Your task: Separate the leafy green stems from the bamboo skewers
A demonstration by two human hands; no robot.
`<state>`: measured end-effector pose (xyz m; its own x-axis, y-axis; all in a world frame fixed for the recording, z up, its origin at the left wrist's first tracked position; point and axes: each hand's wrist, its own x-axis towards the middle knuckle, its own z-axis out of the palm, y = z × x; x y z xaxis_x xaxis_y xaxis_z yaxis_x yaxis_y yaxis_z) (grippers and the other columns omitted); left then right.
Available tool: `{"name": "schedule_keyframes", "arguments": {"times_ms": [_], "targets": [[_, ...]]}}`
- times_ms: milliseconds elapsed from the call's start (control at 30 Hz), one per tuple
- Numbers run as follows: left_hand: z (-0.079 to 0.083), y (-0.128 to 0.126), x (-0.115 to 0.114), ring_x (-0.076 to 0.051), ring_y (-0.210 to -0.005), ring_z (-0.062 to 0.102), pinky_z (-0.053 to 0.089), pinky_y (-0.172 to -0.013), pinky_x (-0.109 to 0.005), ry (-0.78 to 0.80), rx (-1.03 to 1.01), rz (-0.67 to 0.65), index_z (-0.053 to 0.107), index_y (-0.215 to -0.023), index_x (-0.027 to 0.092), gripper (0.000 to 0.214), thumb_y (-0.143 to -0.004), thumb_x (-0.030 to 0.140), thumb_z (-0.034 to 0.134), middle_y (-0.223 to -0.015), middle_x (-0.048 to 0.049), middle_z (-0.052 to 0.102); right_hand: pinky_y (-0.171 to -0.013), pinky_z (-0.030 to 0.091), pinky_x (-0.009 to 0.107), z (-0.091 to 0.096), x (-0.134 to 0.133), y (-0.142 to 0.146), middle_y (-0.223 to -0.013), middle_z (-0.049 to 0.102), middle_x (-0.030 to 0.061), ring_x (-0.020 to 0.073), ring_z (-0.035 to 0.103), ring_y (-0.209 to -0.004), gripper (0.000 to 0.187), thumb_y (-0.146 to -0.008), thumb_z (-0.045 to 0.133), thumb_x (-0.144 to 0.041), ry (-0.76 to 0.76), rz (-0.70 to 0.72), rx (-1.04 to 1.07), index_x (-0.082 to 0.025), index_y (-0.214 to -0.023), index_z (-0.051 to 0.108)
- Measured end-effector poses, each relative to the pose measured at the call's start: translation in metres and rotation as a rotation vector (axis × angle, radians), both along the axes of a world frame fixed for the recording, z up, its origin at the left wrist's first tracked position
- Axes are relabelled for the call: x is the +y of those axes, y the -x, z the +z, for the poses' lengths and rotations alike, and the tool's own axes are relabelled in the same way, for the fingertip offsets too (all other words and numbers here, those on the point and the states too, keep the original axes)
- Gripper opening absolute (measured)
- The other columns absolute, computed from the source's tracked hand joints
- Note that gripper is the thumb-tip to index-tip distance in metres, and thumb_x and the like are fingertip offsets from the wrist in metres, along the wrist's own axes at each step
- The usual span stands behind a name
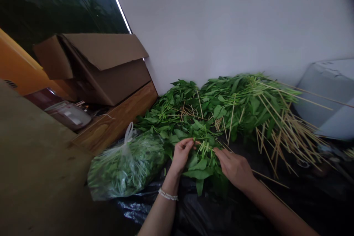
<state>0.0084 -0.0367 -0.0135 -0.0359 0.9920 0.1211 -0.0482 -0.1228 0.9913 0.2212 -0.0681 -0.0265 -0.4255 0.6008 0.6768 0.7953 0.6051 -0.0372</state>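
My left hand (182, 153) is closed in a pinch, with a bit of green stem at its fingertips. My right hand (235, 166) is closed opposite it, fingers together beside a cluster of pale cut stems (205, 147). A thin wooden skewer (269, 178) shows beyond the right hand and seems to run through its grip to the stems; the palm hides part of it. Broad green leaves (199, 173) hang below the stems between both hands. Around and behind them lies a heap of leafy greens (179, 99).
Many loose skewers (293, 136) lie at the right on the greens. A tied clear bag of greens (125, 167) sits left on black plastic sheeting (196, 206). An open cardboard box (121, 81) stands on a wooden surface (129, 114). A pale container (329, 96) is at the right.
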Motion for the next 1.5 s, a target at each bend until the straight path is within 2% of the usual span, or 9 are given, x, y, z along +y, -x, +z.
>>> {"name": "schedule_keyframes", "arguments": {"times_ms": [267,633,867,1100,1333,1500], "targets": [[0.002,0.0015,-0.0007,-0.013,-0.064,0.059,0.048,-0.07,-0.027,0.001,0.056,0.028,0.073,-0.091,0.014,0.032,-0.076,0.042,0.068,-0.081,-0.0063,0.074,-0.058,0.039,0.025,-0.0002,0.0001,-0.0006,-0.075,0.064,0.0034,0.0115,0.058,-0.06,0.03,-0.09,0.041,-0.008,-0.016,-0.005,-0.015,-0.012,-0.11,0.063],[0.0002,-0.0004,-0.0015,-0.013,-0.063,0.057,0.047,-0.068,-0.025,-0.006,0.107,-0.023,0.073,-0.087,0.014,0.027,-0.077,0.038,0.069,-0.08,-0.0058,0.075,-0.06,0.039,0.025,-0.0056,0.0002,-0.0006,-0.078,0.065,0.0029,0.012,0.058,-0.063,0.032,-0.087,0.042,-0.007,0.043,-0.031,-0.039,-0.014,-0.111,0.062],[-0.0001,-0.0021,-0.0009,-0.012,-0.064,0.059,0.046,-0.067,-0.024,0.052,-0.062,-0.007,0.069,-0.088,0.014,0.029,-0.071,0.037,0.075,-0.079,-0.0046,0.074,-0.059,0.039,0.026,-0.0044,0.0006,-0.0008,-0.078,0.065,0.0026,0.0119,0.058,-0.062,0.032,-0.087,0.042,-0.007,0.027,-0.015,-0.033,-0.014,-0.111,0.062],[0.0019,-0.0005,-0.0019,-0.011,-0.063,0.058,0.045,-0.07,-0.024,0.138,-0.15,-0.087,0.07,-0.08,0.013,0.03,-0.065,0.037,0.08,-0.074,-0.0038,0.071,-0.06,0.039,0.025,-0.0062,-0.0001,0.0003,-0.078,0.065,0.0025,0.0117,0.059,-0.062,0.032,-0.088,0.041,-0.008,0.029,-0.006,-0.026,-0.014,-0.111,0.062],[0.0021,-0.0064,-0.0033,-0.009,-0.06,0.053,0.04,-0.062,-0.021,0.112,-0.045,-0.15,0.068,-0.069,0.012,0.03,-0.063,0.039,0.08,-0.069,-0.0016,0.066,-0.059,0.04,0.025,-0.0076,-0.0001,0.0021,-0.078,0.065,0.0027,0.0112,0.059,-0.061,0.032,-0.086,0.042,-0.006,0.04,0.005,-0.031,-0.014,-0.11,0.063],[0.0049,-0.0056,-0.0049,-0.011,-0.064,0.056,0.042,-0.066,-0.022,0.082,-0.029,-0.151,0.07,-0.076,0.013,0.03,-0.064,0.039,0.08,-0.072,-0.0022,0.068,-0.062,0.04,0.025,-0.0062,0.0001,0.0021,-0.078,0.065,0.0034,0.0115,0.06,-0.064,0.028,-0.089,0.042,-0.008,0.039,0.019,-0.021,-0.014,-0.107,0.063]]}}
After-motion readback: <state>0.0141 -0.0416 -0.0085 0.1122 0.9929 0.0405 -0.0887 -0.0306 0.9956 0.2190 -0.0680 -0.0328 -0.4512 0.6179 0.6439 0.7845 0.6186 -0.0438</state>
